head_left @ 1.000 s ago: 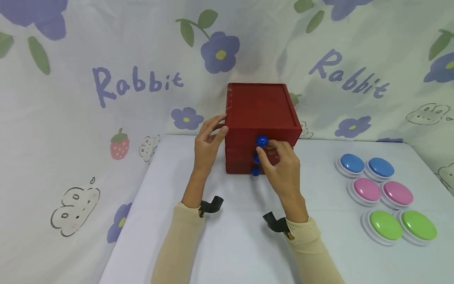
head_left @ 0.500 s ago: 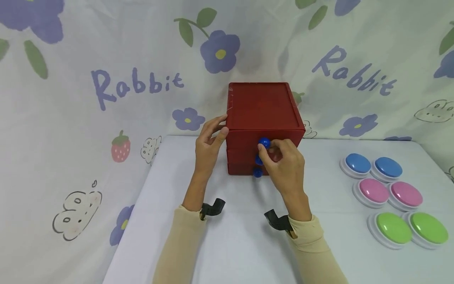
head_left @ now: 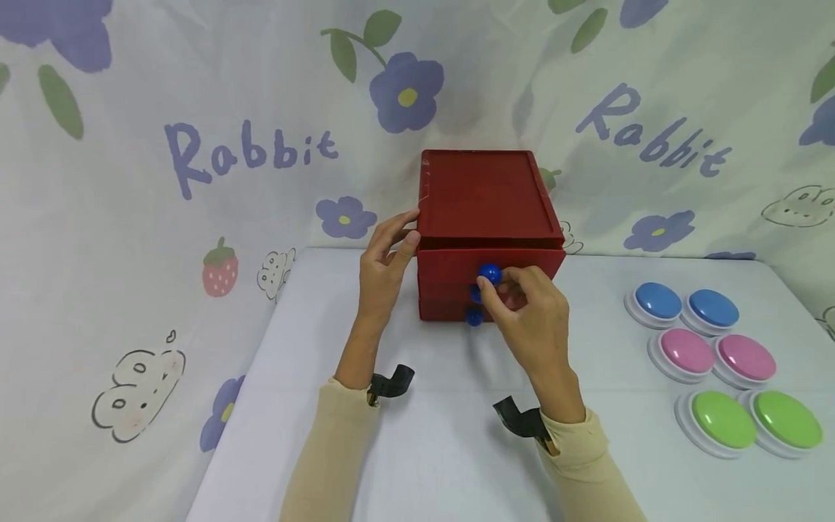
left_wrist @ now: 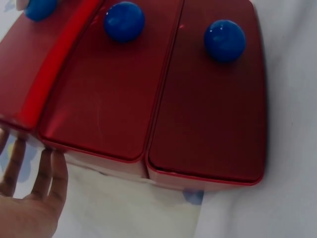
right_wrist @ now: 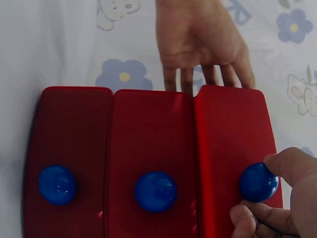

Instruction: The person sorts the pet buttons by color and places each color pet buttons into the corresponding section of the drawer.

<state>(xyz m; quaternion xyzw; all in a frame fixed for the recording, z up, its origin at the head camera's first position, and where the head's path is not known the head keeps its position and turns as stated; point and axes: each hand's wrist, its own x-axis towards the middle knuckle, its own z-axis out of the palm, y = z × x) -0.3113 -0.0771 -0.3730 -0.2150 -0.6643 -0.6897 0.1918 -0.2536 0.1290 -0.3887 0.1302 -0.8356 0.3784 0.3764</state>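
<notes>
A red drawer box (head_left: 483,196) with three stacked drawers stands at the back of the table, a round blue knob on each front. My right hand (head_left: 531,312) pinches the top drawer's blue knob (right_wrist: 259,182) between thumb and fingers. That top drawer (head_left: 450,267) sticks out a little from the box, its front standing forward of the two lower ones in both wrist views. My left hand (head_left: 383,270) rests with extended fingers against the box's left side. The middle knob (left_wrist: 124,21) and bottom knob (left_wrist: 225,40) sit on drawers that are pushed in.
To the right on the white table (head_left: 443,449) are several round push buttons in pairs: blue (head_left: 659,299), pink (head_left: 688,350) and green (head_left: 724,419), on white bases. A printed cloth (head_left: 261,87) hangs behind the box and down the left.
The top drawer has come slightly out toward me, leaving a dark gap under the box's top edge. My right hand moved back with its knob; my left hand stayed at the side.
</notes>
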